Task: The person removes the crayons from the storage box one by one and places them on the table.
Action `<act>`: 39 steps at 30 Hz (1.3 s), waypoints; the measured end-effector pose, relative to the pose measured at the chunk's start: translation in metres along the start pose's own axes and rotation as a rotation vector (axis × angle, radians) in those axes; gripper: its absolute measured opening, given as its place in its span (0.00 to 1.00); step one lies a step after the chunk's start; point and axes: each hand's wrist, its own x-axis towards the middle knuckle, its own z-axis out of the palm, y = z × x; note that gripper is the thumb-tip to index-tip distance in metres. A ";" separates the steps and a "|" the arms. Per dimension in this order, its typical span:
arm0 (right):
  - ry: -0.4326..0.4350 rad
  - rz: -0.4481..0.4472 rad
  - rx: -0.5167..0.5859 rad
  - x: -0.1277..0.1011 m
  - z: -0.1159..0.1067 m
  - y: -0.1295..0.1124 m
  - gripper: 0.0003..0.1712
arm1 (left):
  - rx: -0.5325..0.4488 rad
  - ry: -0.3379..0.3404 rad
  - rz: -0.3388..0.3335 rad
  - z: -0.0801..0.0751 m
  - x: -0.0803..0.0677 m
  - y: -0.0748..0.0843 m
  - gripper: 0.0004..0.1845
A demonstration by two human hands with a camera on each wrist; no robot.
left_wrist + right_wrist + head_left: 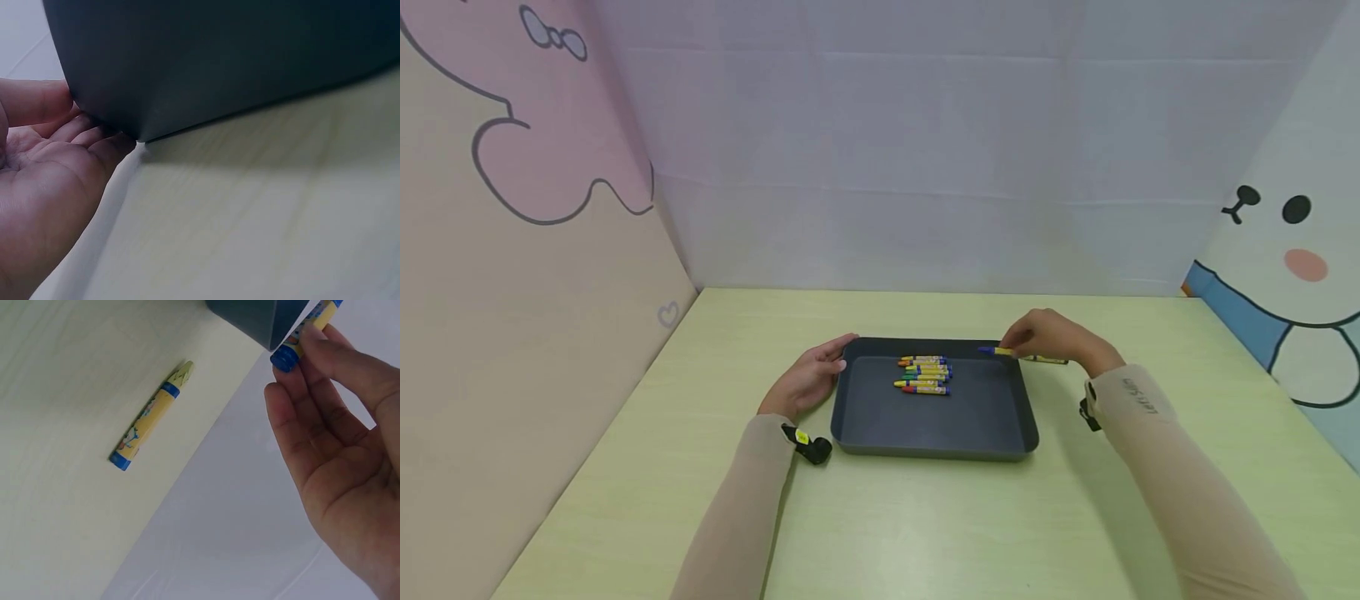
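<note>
A pale green table (925,517) fills the lower frame, carrying a dark tray (934,450) at centre. The left hand (808,379), fingers straight, rests against the tray's left wall. At the tray's upper right corner the right hand (1048,337) pinches a blue-tipped crayon (995,351) in its grip, long axis running left to right over the rim. A row of crayons (925,374) lies in the tray, left of that hand; one loose crayon (152,415) lies on the table just right of it.
</note>
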 end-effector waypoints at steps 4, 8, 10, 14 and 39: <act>0.029 0.014 -0.003 -0.005 -0.002 0.007 0.12 | 0.002 -0.008 0.002 0.000 0.000 0.001 0.32; 0.055 0.025 -0.007 -0.010 -0.002 0.015 0.12 | 0.003 -0.016 -0.003 0.001 -0.001 0.002 0.32; 0.065 0.034 -0.012 -0.011 -0.003 0.019 0.12 | 0.007 -0.018 -0.003 0.001 -0.001 0.002 0.32; 0.080 0.046 -0.021 -0.015 -0.004 0.024 0.12 | 0.011 -0.015 -0.006 0.001 -0.001 0.002 0.32; 0.136 0.074 -0.035 -0.031 0.006 0.063 0.10 | -0.020 -0.015 0.001 0.003 -0.003 0.004 0.32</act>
